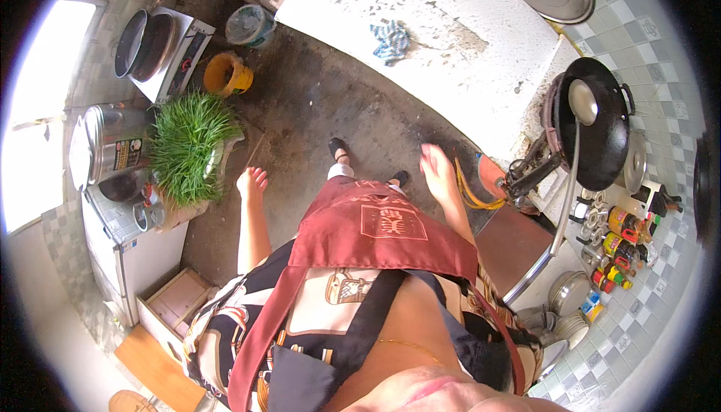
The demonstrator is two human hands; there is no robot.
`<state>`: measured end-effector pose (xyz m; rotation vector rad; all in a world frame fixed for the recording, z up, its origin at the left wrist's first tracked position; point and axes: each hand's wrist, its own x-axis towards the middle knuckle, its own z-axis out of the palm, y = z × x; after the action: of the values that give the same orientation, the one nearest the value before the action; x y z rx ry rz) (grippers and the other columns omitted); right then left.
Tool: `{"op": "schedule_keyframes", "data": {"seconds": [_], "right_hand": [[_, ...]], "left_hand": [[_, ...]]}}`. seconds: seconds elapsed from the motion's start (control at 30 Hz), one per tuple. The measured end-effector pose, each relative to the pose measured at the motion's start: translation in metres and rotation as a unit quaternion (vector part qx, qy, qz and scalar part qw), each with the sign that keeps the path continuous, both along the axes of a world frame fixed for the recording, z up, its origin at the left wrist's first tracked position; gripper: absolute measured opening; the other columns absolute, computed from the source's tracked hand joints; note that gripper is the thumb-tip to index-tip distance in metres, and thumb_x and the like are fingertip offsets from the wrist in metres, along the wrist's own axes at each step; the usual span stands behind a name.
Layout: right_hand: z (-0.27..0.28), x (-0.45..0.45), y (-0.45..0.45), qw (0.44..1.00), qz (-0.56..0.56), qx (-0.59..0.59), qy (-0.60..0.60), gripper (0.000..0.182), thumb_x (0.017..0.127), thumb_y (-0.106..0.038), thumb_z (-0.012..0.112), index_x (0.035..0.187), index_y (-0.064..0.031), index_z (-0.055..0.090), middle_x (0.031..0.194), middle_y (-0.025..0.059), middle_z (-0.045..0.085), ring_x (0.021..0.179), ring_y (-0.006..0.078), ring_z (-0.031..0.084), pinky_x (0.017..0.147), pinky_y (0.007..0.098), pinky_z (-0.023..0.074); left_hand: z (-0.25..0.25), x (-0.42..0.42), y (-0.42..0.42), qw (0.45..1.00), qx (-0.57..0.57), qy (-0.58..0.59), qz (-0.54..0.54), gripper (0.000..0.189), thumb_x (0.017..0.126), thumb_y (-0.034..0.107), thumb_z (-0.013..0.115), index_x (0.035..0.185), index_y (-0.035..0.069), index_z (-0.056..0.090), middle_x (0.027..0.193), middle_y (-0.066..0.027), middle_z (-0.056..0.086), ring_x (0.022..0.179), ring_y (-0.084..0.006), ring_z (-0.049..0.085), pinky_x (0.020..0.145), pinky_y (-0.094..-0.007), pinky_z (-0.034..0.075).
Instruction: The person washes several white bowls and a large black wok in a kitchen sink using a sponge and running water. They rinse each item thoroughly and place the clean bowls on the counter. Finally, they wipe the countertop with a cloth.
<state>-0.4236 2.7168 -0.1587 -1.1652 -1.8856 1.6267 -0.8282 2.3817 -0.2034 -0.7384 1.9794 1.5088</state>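
My left hand hangs at my side above the floor with nothing in it, its fingers somewhat apart. It is nearest to a large bunch of green leafy stalks on the left. My right hand is lowered on the other side and touches nothing; its fingers are loosely extended. Beyond it a white worktop holds a crumpled blue-and-white checked cloth. To the right, a black wok stands tilted with a metal ladle lying in it. I wear a red apron.
An orange-yellow bucket and a clear-lined bin stand on the floor. Pans rest on a stove at upper left. Sauce bottles and bowls line the right wall. A yellow hose hangs near my right hand.
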Motion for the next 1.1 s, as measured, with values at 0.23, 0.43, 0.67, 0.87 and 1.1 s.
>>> {"op": "schedule_keyframes", "data": {"seconds": [0.23, 0.43, 0.67, 0.87, 1.1], "right_hand": [[-0.014, -0.251, 0.134, 0.898, -0.094, 0.416, -0.112, 0.064, 0.079, -0.013, 0.071, 0.137, -0.0107, 0.044, 0.139, 0.0315, 0.028, 0.128, 0.0474, 0.033, 0.109, 0.0540, 0.0288], [-0.034, -0.245, 0.203, 0.916, -0.145, 0.345, -0.143, 0.015, 0.083, -0.006, 0.061, 0.091, -0.0118, 0.072, 0.086, 0.0105, 0.064, 0.076, 0.0264, 0.061, 0.072, 0.0384, 0.0502], [-0.006, -0.112, 0.188, 0.842, -0.214, 0.227, -0.440, 0.027, 0.085, -0.011, 0.057, 0.110, -0.0100, 0.068, 0.099, 0.0176, 0.066, 0.102, 0.0333, 0.058, 0.090, 0.0433, 0.0453], [-0.084, -0.149, 0.196, 0.804, -0.359, 0.232, -0.414, 0.075, 0.092, -0.052, 0.047, 0.147, -0.0060, 0.027, 0.152, 0.0315, 0.014, 0.143, 0.0466, 0.005, 0.113, 0.0603, 0.0105], [-0.069, -0.376, 0.141, 0.882, -0.169, 0.336, -0.283, 0.066, 0.092, -0.032, 0.056, 0.146, -0.0045, 0.030, 0.156, 0.0205, 0.017, 0.146, 0.0347, 0.008, 0.119, 0.0487, 0.0043]], "left_hand": [[-0.040, 0.005, -0.019, 0.993, 0.051, -0.088, -0.058, 0.013, 0.096, 0.019, 0.051, 0.102, 0.009, 0.056, 0.088, -0.0056, 0.065, 0.075, -0.0241, 0.067, 0.059, -0.0420, 0.052], [-0.049, -0.050, -0.030, 0.983, 0.052, -0.118, -0.130, 0.013, 0.096, 0.022, 0.056, 0.103, 0.011, 0.056, 0.086, -0.0029, 0.065, 0.074, -0.0195, 0.067, 0.060, -0.0390, 0.056], [-0.102, -0.104, -0.114, 0.960, -0.051, -0.230, -0.150, 0.015, 0.096, 0.022, 0.051, 0.105, 0.012, 0.057, 0.082, -0.0020, 0.066, 0.072, -0.0191, 0.067, 0.055, -0.0402, 0.056], [-0.084, -0.113, -0.056, 0.945, -0.078, -0.216, -0.231, 0.014, 0.096, 0.023, 0.054, 0.104, 0.012, 0.057, 0.082, -0.0027, 0.065, 0.072, -0.0209, 0.068, 0.054, -0.0416, 0.056], [-0.051, -0.112, 0.002, 0.952, -0.023, -0.177, -0.248, 0.015, 0.095, 0.026, 0.057, 0.101, 0.013, 0.058, 0.082, -0.0005, 0.065, 0.074, -0.0184, 0.067, 0.053, -0.0361, 0.054]]}}
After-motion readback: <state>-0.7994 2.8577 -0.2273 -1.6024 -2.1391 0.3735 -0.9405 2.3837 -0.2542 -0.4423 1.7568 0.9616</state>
